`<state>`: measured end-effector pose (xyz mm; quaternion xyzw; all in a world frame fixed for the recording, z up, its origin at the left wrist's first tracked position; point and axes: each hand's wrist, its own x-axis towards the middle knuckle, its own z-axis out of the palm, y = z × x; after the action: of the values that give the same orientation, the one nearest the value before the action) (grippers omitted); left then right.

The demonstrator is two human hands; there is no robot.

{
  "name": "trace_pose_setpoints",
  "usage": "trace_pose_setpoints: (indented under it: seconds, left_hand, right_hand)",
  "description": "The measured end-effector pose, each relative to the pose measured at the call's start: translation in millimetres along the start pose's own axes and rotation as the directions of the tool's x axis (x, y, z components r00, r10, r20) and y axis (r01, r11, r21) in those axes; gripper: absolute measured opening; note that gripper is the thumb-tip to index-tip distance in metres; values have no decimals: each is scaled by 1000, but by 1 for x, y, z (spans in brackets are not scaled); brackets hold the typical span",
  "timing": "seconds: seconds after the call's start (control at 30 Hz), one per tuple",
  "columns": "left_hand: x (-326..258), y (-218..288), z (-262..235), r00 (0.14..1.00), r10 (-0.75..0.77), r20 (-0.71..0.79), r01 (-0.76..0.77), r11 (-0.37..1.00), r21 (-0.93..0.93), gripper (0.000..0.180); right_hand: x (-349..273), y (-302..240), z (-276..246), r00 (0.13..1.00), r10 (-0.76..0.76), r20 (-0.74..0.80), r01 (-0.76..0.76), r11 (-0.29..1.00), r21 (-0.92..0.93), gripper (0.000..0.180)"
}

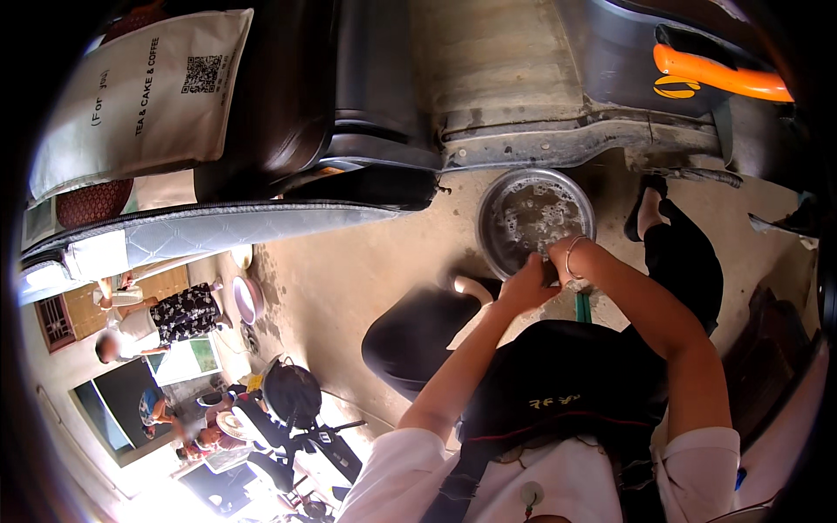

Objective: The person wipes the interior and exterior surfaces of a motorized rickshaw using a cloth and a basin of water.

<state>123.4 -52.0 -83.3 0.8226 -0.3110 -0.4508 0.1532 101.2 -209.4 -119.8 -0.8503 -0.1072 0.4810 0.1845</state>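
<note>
A round metal basin [490, 242] stands on the floor in front of me, with cloudy water and patches of foam in it. Over its near right rim my two hands meet. My left hand [528, 286] has its fingers curled in. Pressed close beside it is my right hand [568, 256], also closed, with a bracelet at the wrist. Whatever lies between them is hidden by the fingers. Just below the hands a narrow green piece [582, 307] shows; I cannot tell what it is.
Beyond the basin is a vehicle's dusty sill [558, 150], with an orange handle [724, 75] at the right. A quilted panel [235, 234] juts out at the left, below a white printed bag [157, 96]. A pink basin [248, 301], a parked motorbike [292, 392] and other people are farther left.
</note>
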Motion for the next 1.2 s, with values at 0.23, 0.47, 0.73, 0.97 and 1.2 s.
trace_pose_setpoints:
  seconds: [0.23, 0.47, 0.73, 0.97, 1.2]
  left_hand:
    - [-1, -106, 31, 977, -89, -196, -2, 907, -422, 57]
    - [-4, -99, 26, 939, -284, -192, 122, 801, -587, 38]
    - [-12, -85, 16, 865, -365, -345, -67, 597, -799, 33]
    - [-17, -61, -4, 884, -281, -375, -159, 572, -804, 27]
    - [-53, 14, -35, 963, -104, -249, -214, 265, -940, 23]
  right_hand:
    - [-72, -34, -48, 796, -15, -605, 110, 987, 120, 26]
    - [-79, -23, -52, 859, 83, -506, -55, 996, 70, 23]
    - [-73, -21, -39, 822, 44, -568, -1, 997, 75, 20]
    - [-62, -14, -28, 776, -18, -630, 62, 997, 48, 28]
    - [-77, -13, -49, 722, -90, -686, 343, 908, 241, 59]
